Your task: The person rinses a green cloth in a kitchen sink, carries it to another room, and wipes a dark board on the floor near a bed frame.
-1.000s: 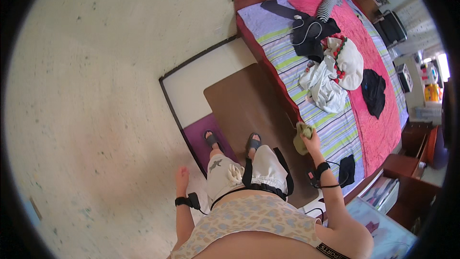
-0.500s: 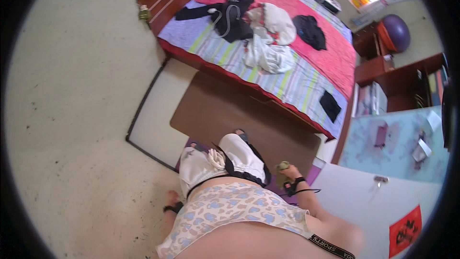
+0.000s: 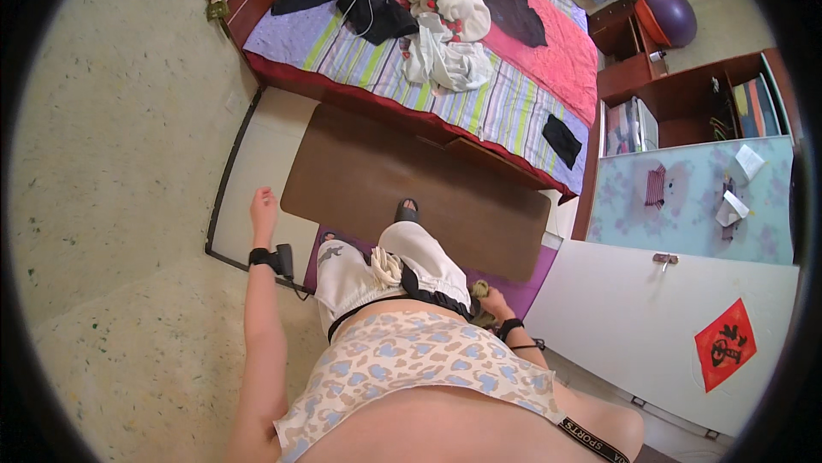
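Observation:
My left hand (image 3: 264,206) hangs in front of me on the left, over the white floor strip beside the wall, its fingers curled in with nothing visible in them. Low at my right hip, my right hand (image 3: 493,300) is closed around a crumpled olive-green cloth (image 3: 481,290), part of which hangs behind the hand and my shorts. Each wrist wears a black strap; a dark box sits on the left one. My white shorts (image 3: 428,262) and slippered feet show between the hands, one slipper (image 3: 408,210) on the brown mat (image 3: 368,172).
Ahead stands a bed (image 3: 505,142) with strewn clothes: a black garment (image 3: 377,13), white clothing (image 3: 449,60) and a small black cloth (image 3: 561,139). A speckled wall (image 3: 128,163) runs along my left. To the right are a white door (image 3: 616,309), a cabinet (image 3: 685,120) and a purple ball (image 3: 668,16).
My left hand has swung forward from beside my hip. My right hand has drawn in toward my right hip, still gripping the olive-green cloth. The bed sits further up and left in view.

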{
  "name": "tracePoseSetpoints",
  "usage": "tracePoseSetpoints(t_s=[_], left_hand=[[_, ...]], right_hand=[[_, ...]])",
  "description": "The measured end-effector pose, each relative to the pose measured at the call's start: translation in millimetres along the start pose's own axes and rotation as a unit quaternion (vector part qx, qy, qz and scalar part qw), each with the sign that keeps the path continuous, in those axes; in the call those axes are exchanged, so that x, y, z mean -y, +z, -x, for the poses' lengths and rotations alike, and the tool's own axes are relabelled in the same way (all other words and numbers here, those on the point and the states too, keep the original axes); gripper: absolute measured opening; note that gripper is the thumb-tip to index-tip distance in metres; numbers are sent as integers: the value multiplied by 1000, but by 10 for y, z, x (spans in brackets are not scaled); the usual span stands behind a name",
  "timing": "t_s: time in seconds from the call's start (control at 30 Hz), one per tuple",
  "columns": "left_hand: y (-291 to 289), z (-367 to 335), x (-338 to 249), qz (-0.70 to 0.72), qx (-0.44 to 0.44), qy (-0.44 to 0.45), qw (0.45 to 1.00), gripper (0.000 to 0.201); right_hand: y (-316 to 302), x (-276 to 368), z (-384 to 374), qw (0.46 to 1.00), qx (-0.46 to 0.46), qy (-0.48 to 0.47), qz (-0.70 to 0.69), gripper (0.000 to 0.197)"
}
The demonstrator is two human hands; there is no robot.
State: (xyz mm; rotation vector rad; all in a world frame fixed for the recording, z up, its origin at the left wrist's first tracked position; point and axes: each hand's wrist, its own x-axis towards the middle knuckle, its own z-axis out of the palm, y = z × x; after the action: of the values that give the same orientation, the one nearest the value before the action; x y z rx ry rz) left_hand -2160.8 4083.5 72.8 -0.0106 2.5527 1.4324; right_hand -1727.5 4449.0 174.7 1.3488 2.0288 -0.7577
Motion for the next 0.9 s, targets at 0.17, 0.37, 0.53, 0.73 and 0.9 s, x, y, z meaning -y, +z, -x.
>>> tracePoseSetpoints(t_s=[0.17,0.37,0.53,0.73,0.9], left_hand=[[580,780,655,-128,57,21,990,21],[287,1984,1397,192,84,-515,831,24],[-67,2369,1465,155,-68,-574,801,24],[203,2151,831,111,-81,-467,873,21],[844,1809,231,-54,-61,-272,959,27]], right_hand=[[-420,233,-111,999,-44,-11,-29,51],[-648,463,-466,995,-56,-67,45,59],[-851,569,-830,991,-16,-118,68,58],[-1107,573,-1379,979,36,-176,93,56],[-1355,652,-1978,970,22,-196,142,54]])
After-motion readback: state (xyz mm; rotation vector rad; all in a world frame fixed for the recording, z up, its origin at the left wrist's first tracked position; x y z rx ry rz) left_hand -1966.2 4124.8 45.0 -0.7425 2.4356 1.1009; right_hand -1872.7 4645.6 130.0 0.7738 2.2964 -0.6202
